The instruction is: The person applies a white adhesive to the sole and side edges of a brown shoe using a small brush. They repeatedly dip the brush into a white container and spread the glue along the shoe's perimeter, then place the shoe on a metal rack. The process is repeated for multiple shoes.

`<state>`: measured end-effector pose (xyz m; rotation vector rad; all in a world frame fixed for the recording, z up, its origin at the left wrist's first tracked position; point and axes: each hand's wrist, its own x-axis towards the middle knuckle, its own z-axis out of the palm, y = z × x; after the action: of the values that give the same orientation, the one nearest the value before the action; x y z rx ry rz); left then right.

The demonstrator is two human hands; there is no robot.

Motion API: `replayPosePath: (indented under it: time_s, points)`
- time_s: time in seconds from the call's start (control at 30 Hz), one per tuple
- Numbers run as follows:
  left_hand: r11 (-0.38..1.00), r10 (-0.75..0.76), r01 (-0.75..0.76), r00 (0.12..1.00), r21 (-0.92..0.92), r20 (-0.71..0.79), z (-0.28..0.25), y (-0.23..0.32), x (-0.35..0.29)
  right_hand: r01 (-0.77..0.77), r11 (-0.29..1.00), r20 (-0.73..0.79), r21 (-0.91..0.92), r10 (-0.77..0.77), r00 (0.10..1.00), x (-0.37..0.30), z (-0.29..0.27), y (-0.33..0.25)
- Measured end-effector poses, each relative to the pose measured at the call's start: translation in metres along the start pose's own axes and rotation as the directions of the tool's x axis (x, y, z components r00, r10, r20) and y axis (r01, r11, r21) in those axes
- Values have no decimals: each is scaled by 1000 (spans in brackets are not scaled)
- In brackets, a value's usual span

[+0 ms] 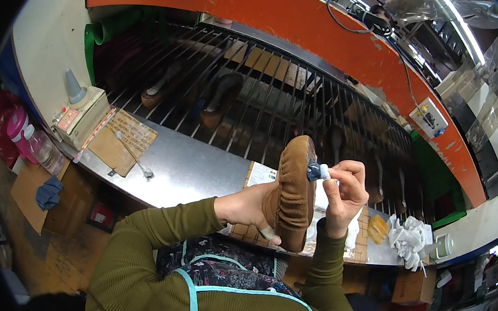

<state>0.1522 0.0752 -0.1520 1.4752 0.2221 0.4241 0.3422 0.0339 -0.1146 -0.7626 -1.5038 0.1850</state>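
White plastic, or something like it, makes up the small piece point(324, 172) that the right hand point(348, 196) pinches between thumb and forefinger, the fingers point(338, 174) pressed together on it. Its dark blue end point(313, 172) points left and appears to touch the right side of the brown shoe point(294, 184), though I cannot tell whether that end is a brush, a cloth or a film. That contact is the relation that counts: the shoe lies directly left of the pinching fingers, and the piece bridges the short space between, running roughly crosswise to the shoe. The shoe's long axis stands near upright, its top leaning slightly right, with gathered folds along the middle and the smoother part below. The left hand point(245, 207), in contact with the shoe itself, closes around its lower left; its thumb, with a pale wrap, lies near the bottom, while its other fingers are mostly hidden behind. Beyond, the metal bench point(188, 180) runs past both hands, with a yellow block point(378, 229) and crumpled white cloth point(409, 237) to the right. Farther out, dark metal bars point(251, 116) slope away beneath an orange beam point(257, 3).
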Motion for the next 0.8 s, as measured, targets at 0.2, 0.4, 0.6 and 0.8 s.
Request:
replayPosePath:
  time_s: [0.2,0.4,0.6,0.8]
  points:
    - [939,-175,219,968,-265,181,7,-11,-2,-129,991,97,48,123,988,-17,-19,5]
    - [878,-320,307,947,-367,25,2,-18,-24,-619,785,-96,22,617,781,-114,-78,13]
    - [671,43,-180,978,-719,-205,-33,-82,-53,-506,342,-252,-791,573,780,-160,-98,-9]
    - [348,90,-362,931,-865,-354,-20,-61,-22,-109,204,-26,-973,370,928,-164,-103,6]
